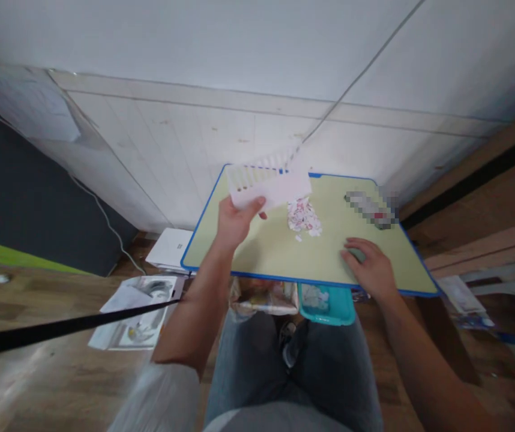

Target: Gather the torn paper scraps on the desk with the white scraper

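My left hand (234, 223) is closed on a pale sheet (275, 189), its thumb over the near edge. The sheet is held above the table's far left part; slot-like openings run along its far side and two small dark holes show at its left. Whether it is paper or plastic I cannot tell. Just beyond the sheet's right end, a heap of small white and pinkish pieces (303, 217) lies on the yellow-green tabletop (275, 258). My right hand (371, 264) hovers at or rests on the tabletop's near right, fingers curved, thumb apart, holding nothing.
A blurred-out object (369, 209) lies at the table's right. Below the front edge are a turquoise bin (329, 315) with pale bits and a bag-like container (264, 303). White boxes (171, 247) sit on the floor at left. A wall (203, 132) stands behind the table.
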Demonstrator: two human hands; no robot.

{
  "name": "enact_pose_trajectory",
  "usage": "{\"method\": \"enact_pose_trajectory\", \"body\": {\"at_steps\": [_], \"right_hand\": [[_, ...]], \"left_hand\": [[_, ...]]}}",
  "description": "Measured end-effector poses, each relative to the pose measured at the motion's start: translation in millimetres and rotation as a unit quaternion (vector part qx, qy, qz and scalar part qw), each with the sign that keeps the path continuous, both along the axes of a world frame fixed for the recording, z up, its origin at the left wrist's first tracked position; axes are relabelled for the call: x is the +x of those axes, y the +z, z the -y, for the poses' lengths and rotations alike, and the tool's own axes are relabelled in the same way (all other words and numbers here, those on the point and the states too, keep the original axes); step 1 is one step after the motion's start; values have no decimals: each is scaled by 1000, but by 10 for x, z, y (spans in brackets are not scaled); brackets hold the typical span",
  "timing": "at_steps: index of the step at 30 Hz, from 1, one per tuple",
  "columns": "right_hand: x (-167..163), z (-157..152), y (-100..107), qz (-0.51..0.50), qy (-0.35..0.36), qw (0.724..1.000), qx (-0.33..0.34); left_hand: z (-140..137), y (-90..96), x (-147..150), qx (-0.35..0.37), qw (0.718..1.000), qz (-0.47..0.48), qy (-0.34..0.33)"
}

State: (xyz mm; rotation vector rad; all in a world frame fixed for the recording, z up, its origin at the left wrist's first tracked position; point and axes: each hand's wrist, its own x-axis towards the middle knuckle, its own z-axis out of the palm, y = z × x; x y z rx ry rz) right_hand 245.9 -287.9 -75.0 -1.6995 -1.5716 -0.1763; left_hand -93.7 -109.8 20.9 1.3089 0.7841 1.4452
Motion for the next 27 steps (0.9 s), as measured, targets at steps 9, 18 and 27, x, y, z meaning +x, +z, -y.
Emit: {"method": "enact_pose_trajectory", "body": {"at_steps": [9,18,27], "right_hand": [[-73,-74,6,6,-9,1000,3],[-133,-60,78,-3,-8,1000,-9],[-163,-65,128,-19,-10,999,-29]], "left_hand": [[147,-249,-331,-74,988,-82,-106],[152,-294,-259,-89,974,-181,-106],[122,-324,-216,-103,978,-165,-77]]}}
